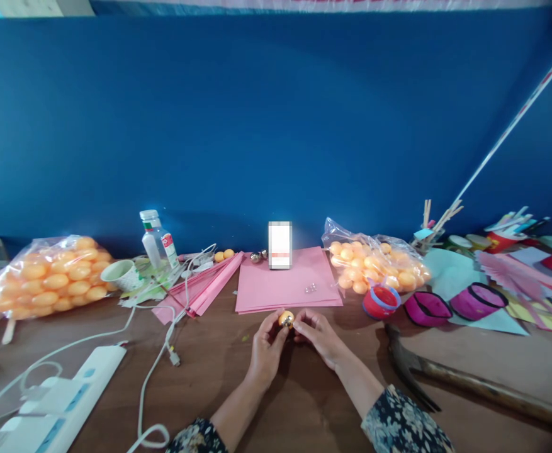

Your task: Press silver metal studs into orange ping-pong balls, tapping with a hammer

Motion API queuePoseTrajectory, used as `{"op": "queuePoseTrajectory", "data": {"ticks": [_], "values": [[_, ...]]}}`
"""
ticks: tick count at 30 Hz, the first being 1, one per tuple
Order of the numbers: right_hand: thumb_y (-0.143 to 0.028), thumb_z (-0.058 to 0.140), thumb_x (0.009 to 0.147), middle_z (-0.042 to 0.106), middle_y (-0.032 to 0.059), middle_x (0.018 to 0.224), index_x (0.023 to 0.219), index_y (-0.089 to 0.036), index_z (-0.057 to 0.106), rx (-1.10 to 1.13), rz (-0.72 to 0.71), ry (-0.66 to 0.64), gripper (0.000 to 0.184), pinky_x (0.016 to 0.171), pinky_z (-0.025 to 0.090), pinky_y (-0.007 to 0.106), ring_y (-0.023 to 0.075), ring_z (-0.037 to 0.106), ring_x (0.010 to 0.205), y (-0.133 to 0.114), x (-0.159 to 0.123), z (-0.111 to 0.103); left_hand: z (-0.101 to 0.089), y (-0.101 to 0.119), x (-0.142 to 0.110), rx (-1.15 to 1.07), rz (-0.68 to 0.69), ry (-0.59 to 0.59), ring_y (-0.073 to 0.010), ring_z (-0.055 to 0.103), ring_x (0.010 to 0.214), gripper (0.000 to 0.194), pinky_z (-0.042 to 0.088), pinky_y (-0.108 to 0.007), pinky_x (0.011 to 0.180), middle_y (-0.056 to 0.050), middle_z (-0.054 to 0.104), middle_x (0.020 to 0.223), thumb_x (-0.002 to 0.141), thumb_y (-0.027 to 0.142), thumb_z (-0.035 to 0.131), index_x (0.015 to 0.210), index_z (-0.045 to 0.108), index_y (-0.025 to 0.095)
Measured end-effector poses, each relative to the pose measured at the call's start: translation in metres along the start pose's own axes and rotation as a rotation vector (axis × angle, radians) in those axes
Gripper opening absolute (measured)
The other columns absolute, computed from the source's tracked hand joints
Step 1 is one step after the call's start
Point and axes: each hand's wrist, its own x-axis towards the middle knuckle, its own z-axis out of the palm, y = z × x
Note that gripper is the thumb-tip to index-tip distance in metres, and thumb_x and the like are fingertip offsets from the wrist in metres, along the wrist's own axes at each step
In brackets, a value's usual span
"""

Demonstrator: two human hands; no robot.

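A small orange ball [286,318] with a shiny metallic patch on its near side is pinched between the thumb and fingers of my left hand [267,349]. My right hand [320,336] is closed, its fingertips pressed together at the ball's right edge; what lies between them is too small to make out. Both hands are above the brown table, just in front of stacked pink sheets [285,283]. On those sheets lie a few tiny clear pieces [310,288] and, at the back, small shiny metallic balls [257,257].
Bags of orange balls stand left [53,283] and right [374,261]. A claw hammer [474,374] lies at the right, near purple rings [478,301] and a red tape roll [381,301]. A white power strip [68,402], cables [143,384], a paper cup [121,275] and a bottle [155,242] occupy the left.
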Motion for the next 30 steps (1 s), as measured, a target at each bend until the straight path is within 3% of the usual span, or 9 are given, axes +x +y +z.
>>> {"op": "queuePoseTrajectory", "data": {"ticks": [30], "values": [[-0.038,0.070,0.063,0.060,-0.0015,0.068,0.073,-0.015,0.054,0.048,0.008,0.057,0.031,0.057,0.047,0.021,0.0075,0.054,0.056,0.0039,0.0003,-0.0007,0.0019,0.0050,-0.0014,0.110,0.044,0.012,-0.0231,0.055,0.105,0.037,0.040,-0.038,0.094,-0.008,0.062,0.112,0.073,0.029,0.061,0.108,0.058,0.019]]}}
